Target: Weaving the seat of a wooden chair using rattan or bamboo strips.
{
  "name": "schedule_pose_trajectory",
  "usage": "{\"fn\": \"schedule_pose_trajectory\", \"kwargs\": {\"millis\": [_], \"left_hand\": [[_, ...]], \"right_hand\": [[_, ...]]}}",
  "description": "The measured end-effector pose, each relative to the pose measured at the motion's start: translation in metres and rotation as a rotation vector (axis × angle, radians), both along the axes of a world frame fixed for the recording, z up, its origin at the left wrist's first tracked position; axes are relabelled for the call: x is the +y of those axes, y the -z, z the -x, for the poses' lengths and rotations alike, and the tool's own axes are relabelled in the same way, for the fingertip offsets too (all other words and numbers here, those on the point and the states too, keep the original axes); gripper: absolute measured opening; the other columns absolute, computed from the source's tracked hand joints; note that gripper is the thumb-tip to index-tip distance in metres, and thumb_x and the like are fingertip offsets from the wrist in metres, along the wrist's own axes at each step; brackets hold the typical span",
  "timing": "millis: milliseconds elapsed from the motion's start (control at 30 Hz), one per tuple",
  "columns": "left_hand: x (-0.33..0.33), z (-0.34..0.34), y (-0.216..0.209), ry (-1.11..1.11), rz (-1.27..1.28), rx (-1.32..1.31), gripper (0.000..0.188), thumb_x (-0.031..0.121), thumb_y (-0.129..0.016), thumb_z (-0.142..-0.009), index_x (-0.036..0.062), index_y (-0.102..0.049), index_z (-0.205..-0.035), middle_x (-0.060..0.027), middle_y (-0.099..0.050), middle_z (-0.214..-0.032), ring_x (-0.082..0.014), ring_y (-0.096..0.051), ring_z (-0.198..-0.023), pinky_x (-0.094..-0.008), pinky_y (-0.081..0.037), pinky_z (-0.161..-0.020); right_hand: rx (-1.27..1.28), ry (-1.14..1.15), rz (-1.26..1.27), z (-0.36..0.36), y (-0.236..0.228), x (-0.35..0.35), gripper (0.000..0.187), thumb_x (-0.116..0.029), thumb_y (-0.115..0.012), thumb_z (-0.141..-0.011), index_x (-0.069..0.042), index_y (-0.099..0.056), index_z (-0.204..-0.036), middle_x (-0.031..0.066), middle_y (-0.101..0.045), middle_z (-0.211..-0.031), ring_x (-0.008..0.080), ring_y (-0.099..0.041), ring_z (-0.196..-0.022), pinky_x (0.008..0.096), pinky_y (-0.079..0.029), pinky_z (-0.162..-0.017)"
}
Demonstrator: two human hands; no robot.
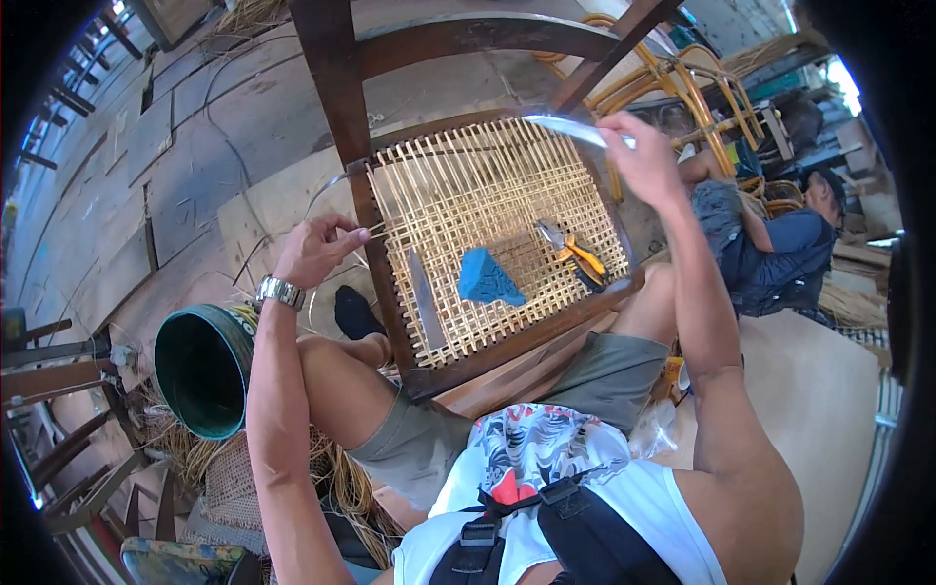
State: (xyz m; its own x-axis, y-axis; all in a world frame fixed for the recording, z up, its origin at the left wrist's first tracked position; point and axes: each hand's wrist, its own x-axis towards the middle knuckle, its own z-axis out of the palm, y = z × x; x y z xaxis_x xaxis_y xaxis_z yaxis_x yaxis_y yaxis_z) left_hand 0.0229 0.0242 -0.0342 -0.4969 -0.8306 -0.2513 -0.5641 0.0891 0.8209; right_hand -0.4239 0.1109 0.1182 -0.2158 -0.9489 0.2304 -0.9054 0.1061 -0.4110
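A wooden chair frame (378, 283) stands before me, its seat (439, 210) partly woven from pale cane strands. The far left of the weave is looser than the near part. At the left rail my left hand (320, 250) pinches a thin cane strand (375, 234). My right hand (641, 161) is raised over the far right corner, closed round a long shiny flat metal strip (565, 127) that points left across the far rail. On the weave lie a blue wedge-shaped block (487, 277), pliers (575, 255) with yellow and black handles, and a flat grey metal blade (425, 300).
A dark green bucket (202, 370) stands left of my knee, with loose cane bundles (341, 468) below it. Rattan chair frames (692, 83) are at the far right. Another person (770, 244) sits low beside them. A pale board (790, 409) lies to my right.
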Motion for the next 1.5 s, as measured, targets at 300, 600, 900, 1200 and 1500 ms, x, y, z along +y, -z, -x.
{"fn": "schedule_pose_trajectory", "kwargs": {"millis": [300, 600, 900, 1200, 1500], "left_hand": [[0.0, 0.004, 0.001, -0.032, -0.109, 0.062, 0.036, 0.038, -0.077, -0.09, 0.0058, -0.074, -0.105, 0.0052, -0.05, -0.061, -0.0063, -0.041, -0.055, -0.029, -0.032, -0.051], [-0.003, -0.003, -0.004, 0.022, -0.152, 0.055, 0.033, 0.034, -0.073, -0.095, 0.0051, -0.071, -0.109, 0.0069, -0.053, -0.062, -0.003, -0.044, -0.054, -0.0239, -0.032, -0.049], [-0.003, -0.004, 0.002, -0.005, -0.172, 0.076, 0.032, 0.034, -0.075, -0.091, 0.0066, -0.073, -0.107, 0.0038, -0.055, -0.063, -0.0054, -0.047, -0.055, -0.0266, -0.036, -0.051], [-0.003, -0.008, 0.0, 0.019, -0.2, 0.053, 0.03, 0.035, -0.073, -0.094, 0.0074, -0.073, -0.106, 0.006, -0.056, -0.066, -0.0033, -0.047, -0.057, -0.024, -0.035, -0.051], [-0.002, -0.013, 0.002, 0.027, -0.138, 0.042, 0.032, 0.036, -0.072, -0.093, 0.0059, -0.074, -0.105, 0.0046, -0.055, -0.064, -0.0056, -0.045, -0.056, -0.0274, -0.035, -0.052]], "right_hand": [[-0.063, -0.115, -0.245, -0.04, 0.006, -0.028, 0.021, -0.019, -0.062, -0.095, -0.003, -0.072, -0.104, 0.0166, -0.073, -0.09, 0.0254, -0.07, -0.082, 0.0387, -0.053, -0.076], [-0.106, -0.093, -0.291, -0.04, -0.002, -0.025, 0.021, -0.02, -0.062, -0.097, -0.002, -0.069, -0.107, 0.004, -0.068, -0.084, 0.0104, -0.059, -0.071, 0.0285, -0.049, -0.068], [-0.192, -0.188, -0.305, -0.066, 0.007, -0.038, 0.022, -0.021, -0.062, -0.098, -0.003, -0.07, -0.108, 0.0063, -0.069, -0.083, 0.0122, -0.062, -0.071, 0.0307, -0.049, -0.067], [-0.233, -0.237, -0.325, -0.083, 0.014, -0.043, 0.021, -0.02, -0.062, -0.097, -0.001, -0.07, -0.104, 0.0051, -0.068, -0.076, 0.0104, -0.063, -0.067, 0.0313, -0.05, -0.066], [-0.472, -0.164, -0.231, -0.049, 0.005, -0.017, 0.028, -0.019, -0.064, -0.099, 0.0, -0.066, -0.119, 0.0028, -0.07, -0.094, 0.0097, -0.064, -0.077, 0.0229, -0.05, -0.068]]}}
